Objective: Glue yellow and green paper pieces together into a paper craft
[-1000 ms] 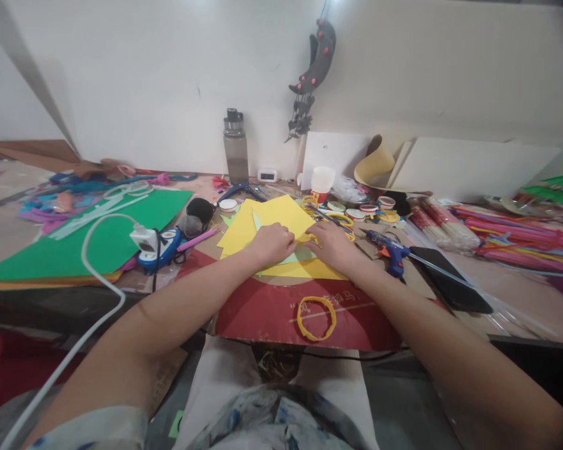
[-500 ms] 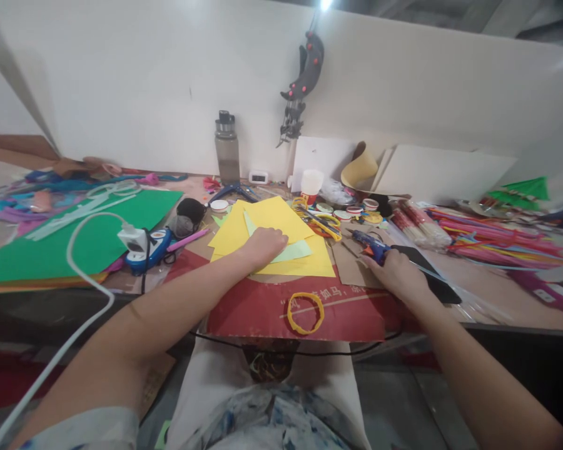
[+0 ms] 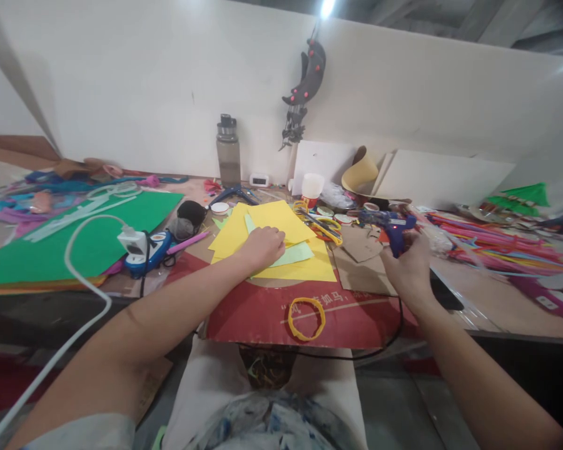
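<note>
My left hand (image 3: 263, 249) rests on the yellow paper sheets (image 3: 281, 219), its fingers curled together over a pale green paper strip (image 3: 294, 254); whether it pinches anything is hidden. To the right, my right hand (image 3: 409, 265) is closed round the handle of a blue glue gun (image 3: 388, 224), raised above the brown cardboard, nozzle pointing left. A yellow ring (image 3: 306, 319) lies on the red board (image 3: 258, 315) near the front edge.
Yellow-handled scissors (image 3: 327, 230) and small tubs lie behind the cardboard (image 3: 363, 259). Green sheets (image 3: 75, 244) and a power strip (image 3: 145, 253) are at left. A bottle (image 3: 228, 153) stands at the back; pink pipe cleaners (image 3: 492, 240) lie right. A black cable hangs at the front.
My right hand has lifted the glue gun off the black pad and turned it more level. My left hand has stayed on the paper.
</note>
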### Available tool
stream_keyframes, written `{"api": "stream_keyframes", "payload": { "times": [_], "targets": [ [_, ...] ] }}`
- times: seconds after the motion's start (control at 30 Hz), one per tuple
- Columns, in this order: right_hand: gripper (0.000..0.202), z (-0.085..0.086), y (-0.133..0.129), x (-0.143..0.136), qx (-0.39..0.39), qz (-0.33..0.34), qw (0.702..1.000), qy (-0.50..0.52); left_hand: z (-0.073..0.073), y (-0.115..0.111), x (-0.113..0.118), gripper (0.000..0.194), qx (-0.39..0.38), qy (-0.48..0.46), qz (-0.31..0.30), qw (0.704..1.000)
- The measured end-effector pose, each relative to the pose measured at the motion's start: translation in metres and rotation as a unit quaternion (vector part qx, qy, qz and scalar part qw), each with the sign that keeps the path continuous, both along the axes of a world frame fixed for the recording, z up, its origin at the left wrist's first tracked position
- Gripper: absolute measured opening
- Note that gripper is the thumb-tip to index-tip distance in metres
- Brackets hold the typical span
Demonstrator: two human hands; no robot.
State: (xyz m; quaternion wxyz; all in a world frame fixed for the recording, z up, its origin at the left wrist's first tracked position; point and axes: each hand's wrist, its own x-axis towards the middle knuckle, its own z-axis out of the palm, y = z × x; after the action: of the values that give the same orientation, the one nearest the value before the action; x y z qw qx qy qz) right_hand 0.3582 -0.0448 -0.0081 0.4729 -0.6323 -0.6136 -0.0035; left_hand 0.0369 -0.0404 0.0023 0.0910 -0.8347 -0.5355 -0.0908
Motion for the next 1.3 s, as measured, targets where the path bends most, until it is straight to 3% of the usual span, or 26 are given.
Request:
{"api": "stream_keyframes", "payload": {
  "times": [0.17,0.33,0.43,0.53,0.67,1.0,1.3],
  "targets": [
    [0.033,0.01,0.024,-0.036,-0.087,0.112,0.989,0.048,-0.002,-0.001,0.002,0.03,-0.02,0.006,0.011,1.0],
    [0.036,0.016,0.023,-0.077,-0.05,0.191,0.978,0.075,0.001,-0.004,0.006,0.032,-0.019,0.005,0.024,1.0],
    [0.037,0.011,0.021,-0.09,-0.033,0.279,0.955,0.098,0.0,-0.004,0.005,0.028,-0.024,-0.003,0.036,0.999],
    [0.037,-0.003,0.021,-0.091,-0.079,0.342,0.928,0.127,-0.002,-0.003,0.004,0.028,-0.021,-0.01,0.036,0.999],
    [0.034,-0.013,0.017,-0.083,-0.134,0.342,0.926,0.087,-0.005,0.0,0.004,0.028,-0.023,-0.011,0.023,0.999],
    [0.028,0.004,-0.012,-0.073,-0.133,0.308,0.941,-0.04,-0.005,0.002,0.003,0.027,-0.012,-0.019,0.022,1.0],
    [0.034,-0.018,-0.014,-0.073,-0.132,0.3,0.933,-0.149,-0.005,0.001,0.005,0.029,-0.009,-0.029,0.028,0.999]
  ]
}}
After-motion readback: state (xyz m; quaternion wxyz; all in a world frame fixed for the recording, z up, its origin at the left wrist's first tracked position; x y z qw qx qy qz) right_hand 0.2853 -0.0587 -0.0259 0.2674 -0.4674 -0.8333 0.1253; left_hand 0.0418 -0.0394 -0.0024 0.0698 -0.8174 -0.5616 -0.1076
